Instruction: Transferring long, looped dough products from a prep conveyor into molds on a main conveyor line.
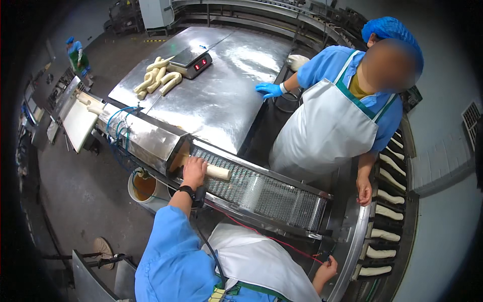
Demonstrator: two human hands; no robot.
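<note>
On the mesh conveyor belt [251, 191], a pale dough log [218, 172] lies beside the mouth of a metal hood [146, 138]. My left hand [194, 172] is closed round the end of this log nearest the hood, with a dark band on the wrist. Low on the right, my right hand [326, 271] hangs by the near end of the conveyor frame, fingers curled together. A thin red cord [271, 238] runs along the frame toward it; whatever those fingers hold is too small to name.
Across the belt stands a co-worker [327, 121], one blue-gloved hand on the steel table [226, 100]. Several dough logs [153, 78] lie by a scale [190, 63]. A bucket [138, 186] sits below the hood. Dough pieces [385, 234] fill the slots at right.
</note>
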